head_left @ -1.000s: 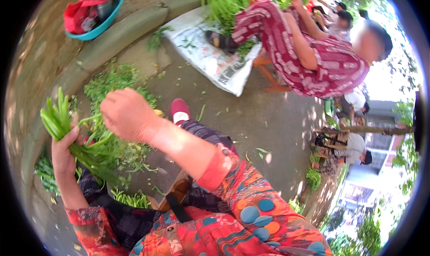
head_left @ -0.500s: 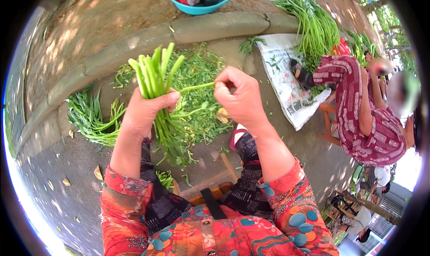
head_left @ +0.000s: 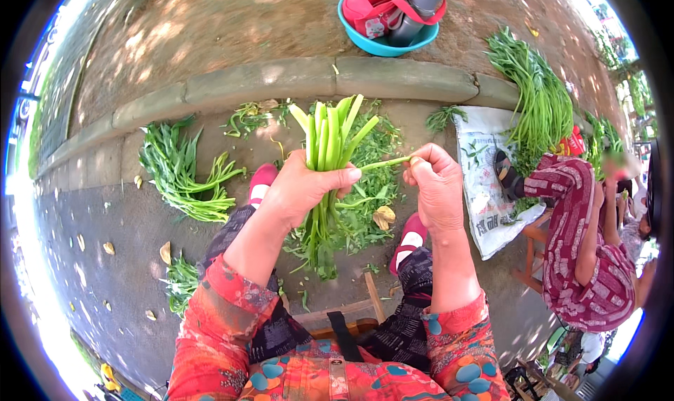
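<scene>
My left hand (head_left: 302, 190) is wrapped round an upright bunch of green vegetable stems (head_left: 328, 141). Their thick cut ends stick up above the thumb, and thinner leafy parts hang below the fist. One stem (head_left: 385, 164) juts sideways from the bunch. Its far end sits between the thumb and fingers of my right hand (head_left: 437, 187), which is closed on it. Beneath the hands, a spread of loose green leaves (head_left: 372, 208) covers the ground between my feet, with a yellowed leaf (head_left: 383, 216) on its right side.
Leafy greens (head_left: 186, 173) lie at left, with another small heap (head_left: 181, 282) nearer me. Beyond the stone kerb (head_left: 274, 82) stands a turquoise basin (head_left: 379, 48) holding a red bag (head_left: 368, 8) and grey flask (head_left: 425, 1). At right, someone in patterned clothes (head_left: 590, 282) sits beside a white sack (head_left: 484, 225).
The whole view has shifted, bringing the basin and the left-hand greens further in. My right hand's fingers have turned and straightened a little. Both hands keep their hold.
</scene>
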A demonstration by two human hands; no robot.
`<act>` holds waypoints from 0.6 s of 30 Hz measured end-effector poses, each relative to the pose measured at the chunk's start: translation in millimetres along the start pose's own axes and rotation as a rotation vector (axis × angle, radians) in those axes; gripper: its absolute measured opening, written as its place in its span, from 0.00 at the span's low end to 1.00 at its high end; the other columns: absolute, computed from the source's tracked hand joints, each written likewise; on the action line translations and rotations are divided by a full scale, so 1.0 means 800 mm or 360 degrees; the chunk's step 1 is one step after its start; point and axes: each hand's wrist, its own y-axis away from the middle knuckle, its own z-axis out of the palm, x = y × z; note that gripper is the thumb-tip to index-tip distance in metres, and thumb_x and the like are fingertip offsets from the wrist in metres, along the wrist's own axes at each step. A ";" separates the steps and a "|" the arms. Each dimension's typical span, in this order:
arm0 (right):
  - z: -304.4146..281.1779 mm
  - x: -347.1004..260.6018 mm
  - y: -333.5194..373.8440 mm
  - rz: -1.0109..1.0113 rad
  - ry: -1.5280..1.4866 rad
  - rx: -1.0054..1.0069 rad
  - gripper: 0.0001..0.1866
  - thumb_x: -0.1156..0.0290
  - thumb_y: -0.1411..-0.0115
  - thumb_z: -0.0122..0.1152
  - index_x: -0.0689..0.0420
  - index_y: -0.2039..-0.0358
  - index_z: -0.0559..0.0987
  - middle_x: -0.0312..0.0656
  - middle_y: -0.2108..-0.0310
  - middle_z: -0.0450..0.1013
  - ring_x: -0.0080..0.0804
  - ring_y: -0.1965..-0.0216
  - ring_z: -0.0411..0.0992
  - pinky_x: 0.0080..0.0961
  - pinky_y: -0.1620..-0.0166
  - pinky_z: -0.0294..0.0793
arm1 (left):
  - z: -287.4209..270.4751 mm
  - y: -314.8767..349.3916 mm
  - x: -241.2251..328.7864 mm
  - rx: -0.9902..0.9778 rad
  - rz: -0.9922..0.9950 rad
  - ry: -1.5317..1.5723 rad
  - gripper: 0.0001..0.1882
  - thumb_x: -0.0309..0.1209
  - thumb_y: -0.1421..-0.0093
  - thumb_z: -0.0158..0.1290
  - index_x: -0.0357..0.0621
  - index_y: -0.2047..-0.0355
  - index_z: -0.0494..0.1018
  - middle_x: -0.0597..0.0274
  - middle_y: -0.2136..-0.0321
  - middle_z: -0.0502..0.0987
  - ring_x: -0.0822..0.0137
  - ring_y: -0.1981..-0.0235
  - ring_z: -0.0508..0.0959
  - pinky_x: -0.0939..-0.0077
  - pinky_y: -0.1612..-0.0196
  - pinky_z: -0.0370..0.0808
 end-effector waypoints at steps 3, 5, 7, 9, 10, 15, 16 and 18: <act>-0.003 -0.006 0.005 0.0049 -0.0199 0.0019 0.05 0.82 0.46 0.51 0.60 0.76 0.74 0.27 0.80 0.65 0.12 0.79 0.59 0.11 0.76 0.57 | 0.008 -0.001 0.000 -0.0014 0.0002 0.0058 0.10 0.26 0.49 0.61 0.37 0.69 0.73 0.65 0.78 0.73 0.72 0.77 0.72 0.78 0.72 0.68; -0.009 -0.008 0.007 0.0051 -0.0266 -0.0003 0.04 0.82 0.47 0.51 0.60 0.76 0.74 0.28 0.81 0.65 0.12 0.79 0.59 0.11 0.76 0.57 | 0.012 -0.001 -0.003 -0.0054 -0.0009 0.0087 0.10 0.26 0.50 0.62 0.38 0.70 0.72 0.65 0.77 0.73 0.72 0.77 0.72 0.77 0.71 0.68; -0.016 -0.010 0.011 0.0055 -0.0195 0.0017 0.04 0.82 0.47 0.52 0.61 0.76 0.74 0.29 0.80 0.66 0.13 0.80 0.60 0.12 0.75 0.58 | 0.018 0.001 -0.003 -0.0078 0.0000 0.0077 0.10 0.26 0.50 0.62 0.38 0.70 0.72 0.65 0.77 0.73 0.72 0.77 0.72 0.77 0.71 0.68; -0.025 -0.011 0.013 0.0034 -0.0085 0.0042 0.03 0.81 0.47 0.52 0.61 0.76 0.74 0.30 0.80 0.66 0.14 0.80 0.60 0.13 0.76 0.59 | 0.024 0.002 -0.006 -0.0072 -0.0025 0.0047 0.11 0.25 0.50 0.61 0.38 0.68 0.71 0.64 0.76 0.73 0.71 0.76 0.72 0.76 0.71 0.68; -0.029 -0.010 0.013 0.0055 -0.0136 0.0043 0.03 0.81 0.47 0.52 0.62 0.76 0.74 0.32 0.80 0.67 0.15 0.82 0.60 0.16 0.78 0.60 | 0.026 0.001 -0.009 -0.0074 -0.0042 0.0040 0.12 0.25 0.50 0.61 0.37 0.67 0.71 0.64 0.76 0.73 0.70 0.76 0.72 0.75 0.70 0.68; -0.036 -0.009 0.012 0.0245 -0.0395 -0.0023 0.03 0.79 0.47 0.53 0.62 0.75 0.74 0.34 0.80 0.68 0.18 0.82 0.62 0.18 0.76 0.63 | 0.025 -0.005 -0.008 -0.0123 -0.0046 0.0046 0.10 0.25 0.50 0.61 0.38 0.69 0.72 0.65 0.77 0.72 0.71 0.76 0.71 0.76 0.71 0.68; -0.039 -0.007 0.013 0.0317 -0.0451 -0.0057 0.03 0.78 0.46 0.53 0.62 0.75 0.74 0.35 0.80 0.68 0.19 0.81 0.63 0.19 0.75 0.64 | 0.023 -0.004 -0.008 -0.0122 -0.0043 0.0045 0.10 0.25 0.50 0.61 0.39 0.70 0.72 0.66 0.77 0.72 0.71 0.77 0.71 0.77 0.71 0.68; -0.063 -0.010 0.003 0.0405 -0.0722 0.0051 0.03 0.77 0.46 0.54 0.61 0.75 0.74 0.36 0.80 0.68 0.22 0.80 0.64 0.23 0.73 0.66 | 0.020 -0.005 -0.009 -0.0088 -0.0069 0.0018 0.10 0.25 0.50 0.61 0.38 0.70 0.72 0.65 0.77 0.72 0.71 0.77 0.71 0.77 0.71 0.68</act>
